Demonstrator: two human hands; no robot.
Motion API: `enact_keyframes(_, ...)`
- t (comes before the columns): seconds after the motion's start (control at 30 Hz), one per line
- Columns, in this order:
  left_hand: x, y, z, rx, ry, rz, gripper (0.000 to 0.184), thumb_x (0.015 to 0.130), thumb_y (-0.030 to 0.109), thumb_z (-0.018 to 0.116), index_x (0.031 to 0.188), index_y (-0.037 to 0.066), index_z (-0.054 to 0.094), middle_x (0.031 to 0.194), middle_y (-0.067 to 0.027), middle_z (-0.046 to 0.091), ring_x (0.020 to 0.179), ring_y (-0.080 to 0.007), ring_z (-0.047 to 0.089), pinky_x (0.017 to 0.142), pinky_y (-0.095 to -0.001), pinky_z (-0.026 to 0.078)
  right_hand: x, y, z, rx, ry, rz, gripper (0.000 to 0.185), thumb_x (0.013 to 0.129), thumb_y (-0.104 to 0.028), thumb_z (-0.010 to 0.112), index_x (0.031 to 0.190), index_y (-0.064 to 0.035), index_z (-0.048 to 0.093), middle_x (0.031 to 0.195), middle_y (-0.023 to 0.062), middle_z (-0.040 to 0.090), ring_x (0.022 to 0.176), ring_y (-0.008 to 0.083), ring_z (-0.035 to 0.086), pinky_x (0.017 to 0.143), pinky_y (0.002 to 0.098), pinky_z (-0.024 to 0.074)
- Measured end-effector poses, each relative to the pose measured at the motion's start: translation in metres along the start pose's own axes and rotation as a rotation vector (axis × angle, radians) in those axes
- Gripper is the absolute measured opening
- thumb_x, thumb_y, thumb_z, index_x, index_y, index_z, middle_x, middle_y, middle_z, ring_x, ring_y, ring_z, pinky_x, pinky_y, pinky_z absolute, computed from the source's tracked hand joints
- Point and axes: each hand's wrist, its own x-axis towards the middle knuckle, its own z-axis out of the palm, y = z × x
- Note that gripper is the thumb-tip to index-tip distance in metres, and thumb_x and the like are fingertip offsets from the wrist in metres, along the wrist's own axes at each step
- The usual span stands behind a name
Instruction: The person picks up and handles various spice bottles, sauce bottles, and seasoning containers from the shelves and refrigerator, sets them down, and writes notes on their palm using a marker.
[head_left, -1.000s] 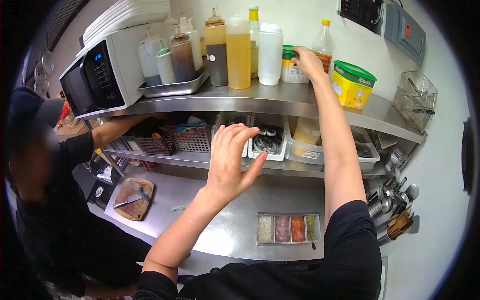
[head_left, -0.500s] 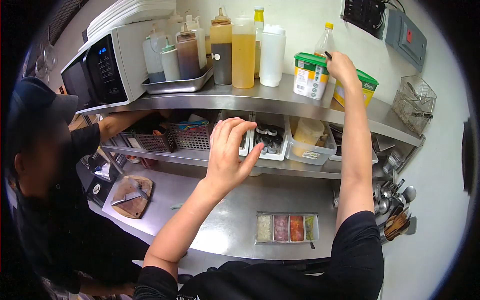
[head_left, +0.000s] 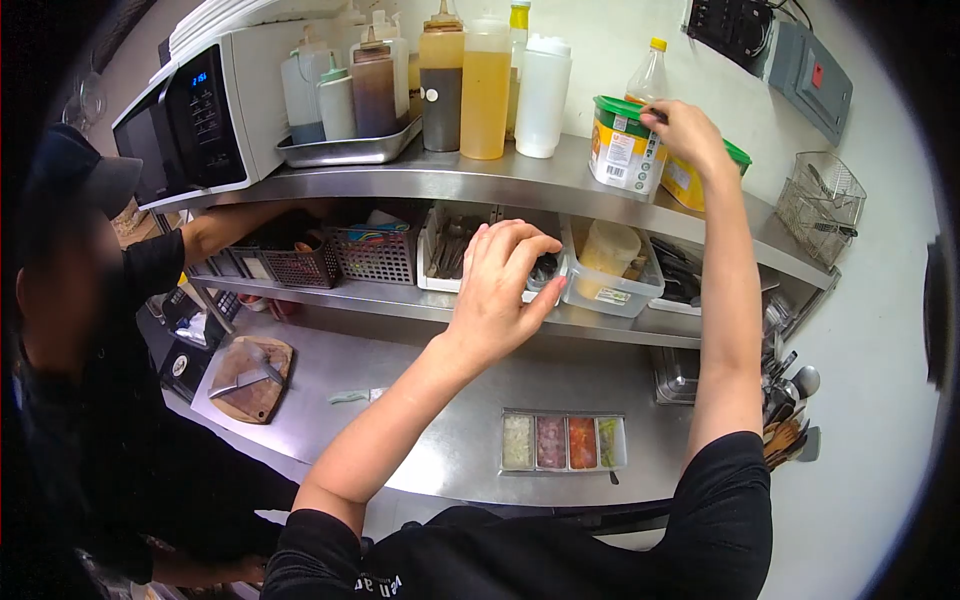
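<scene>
My right hand (head_left: 690, 138) is closed on a thin dark handle (head_left: 655, 115) at the top of a white-and-yellow tub with a green top (head_left: 625, 150). The tub tilts slightly on the upper shelf; what the handle belongs to is hidden. A second yellow tub with a green lid (head_left: 683, 183) stands behind my right wrist. My left hand (head_left: 505, 295) is raised with fingers apart and nothing in it. It hovers before the lower shelf, in front of the white bins and beside a clear plastic box (head_left: 628, 285) with a pale container inside.
Squeeze bottles (head_left: 485, 95) and a microwave (head_left: 200, 125) line the upper shelf (head_left: 440, 182). Below, the counter bears a four-part topping tray (head_left: 563, 470), a green-handled knife (head_left: 350, 397) and a cutting board (head_left: 280, 395). A co-worker (head_left: 110, 350) reaches into the shelf at left.
The tub has tilted, and my right hand has come slightly lower with the handle. My left hand has shifted right across the bins. The head view has moved slightly.
</scene>
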Motion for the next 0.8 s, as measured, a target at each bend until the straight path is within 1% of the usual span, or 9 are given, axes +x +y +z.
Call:
enact_keyframes(0.13,-0.004,-0.002,-0.007,0.01,-0.022,0.012,0.034,0.074,0.014,0.074,0.104,0.006,0.06,0.105,-0.0116,0.056,0.107,-0.0321,0.052,0.093,-0.0437,0.04,-0.028,0.006,-0.012,0.134,0.255,0.03,0.061,0.08,-0.052,0.066,0.123,-0.0095,0.062,0.115,0.0157,0.066,0.103,0.0295,0.065,0.088,0.0411,0.0503)
enact_keyframes(0.2,-0.007,-0.006,-0.013,0.019,-0.032,-0.006,0.034,0.074,0.013,0.075,0.104,0.006,0.06,0.105,-0.0118,0.057,0.107,-0.0323,0.052,0.093,-0.0434,0.041,-0.046,0.036,-0.025,0.08,0.366,0.346,0.079,0.071,-0.061,0.071,0.131,-0.0133,0.055,0.123,0.0244,0.059,0.111,0.0349,0.06,0.095,0.0405,0.0469)
enact_keyframes(0.23,-0.009,-0.009,-0.014,0.013,-0.027,-0.028,0.034,0.075,0.015,0.074,0.105,0.007,0.059,0.106,-0.0109,0.055,0.109,-0.0316,0.051,0.097,-0.0457,0.037,-0.04,0.069,-0.016,0.029,0.258,0.402,0.095,0.063,-0.067,0.073,0.136,-0.0117,0.049,0.122,0.0223,0.06,0.105,0.0328,0.064,0.087,0.0408,0.0506)
enact_keyframes(0.33,-0.013,-0.01,-0.013,0.011,-0.009,-0.053,0.036,0.074,0.016,0.073,0.106,0.008,0.059,0.105,-0.0113,0.054,0.108,-0.0315,0.051,0.098,-0.0467,0.036,-0.048,0.092,0.009,0.175,0.084,0.424,0.098,0.06,-0.069,0.073,0.134,-0.0107,0.049,0.115,0.0219,0.064,0.102,0.0352,0.065,0.089,0.044,0.0505)
enact_keyframes(0.4,-0.015,-0.004,-0.011,-0.037,-0.028,-0.055,0.035,0.074,0.012,0.075,0.104,0.005,0.06,0.106,-0.0136,0.057,0.106,-0.0322,0.053,0.09,-0.0415,0.042,-0.051,0.112,0.024,0.176,0.151,0.357,0.095,0.059,-0.071,0.073,0.127,-0.0083,0.052,0.108,0.0209,0.066,0.099,0.033,0.065,0.085,0.042,0.0509)
enact_keyframes(0.47,-0.016,0.003,-0.009,-0.071,-0.037,0.0,0.034,0.074,0.012,0.074,0.104,0.005,0.06,0.105,-0.0143,0.056,0.103,-0.0325,0.053,0.089,-0.0407,0.043,-0.048,0.124,0.031,0.391,0.237,0.456,0.092,0.057,-0.072,0.075,0.12,-0.0084,0.053,0.103,0.0214,0.065,0.097,0.0295,0.064,0.083,0.0386,0.0504)
enact_keyframes(0.57,-0.022,0.006,-0.001,-0.127,-0.031,-0.008,0.031,0.075,0.013,0.072,0.102,0.005,0.059,0.104,-0.0143,0.056,0.101,-0.033,0.053,0.088,-0.0419,0.042,-0.035,0.144,0.048,0.377,0.299,0.479,0.096,0.056,-0.074,0.074,0.117,-0.0037,0.051,0.101,0.0224,0.064,0.096,0.0301,0.063,0.084,0.0369,0.0493)
enact_keyframes(0.63,-0.026,0.008,0.003,-0.137,-0.028,-0.018,0.032,0.076,0.015,0.072,0.103,0.005,0.059,0.105,-0.014,0.055,0.101,-0.0333,0.053,0.089,-0.0421,0.041,-0.02,0.155,0.072,0.369,0.409,0.389,0.099,0.056,-0.074,0.073,0.119,-0.0015,0.05,0.101,0.0228,0.064,0.096,0.0317,0.063,0.085,0.0378,0.049)
enact_keyframes(0.8,-0.035,0.014,-0.004,-0.16,-0.014,-0.048,0.034,0.077,0.017,0.072,0.105,0.005,0.058,0.106,-0.0136,0.054,0.102,-0.0337,0.052,0.09,-0.0417,0.04,-0.036,0.156,0.061,0.16,0.563,0.479,0.102,0.057,-0.072,0.075,0.122,0.0029,0.052,0.113,0.0242,0.06,0.107,0.0327,0.058,0.096,0.0383,0.0425)
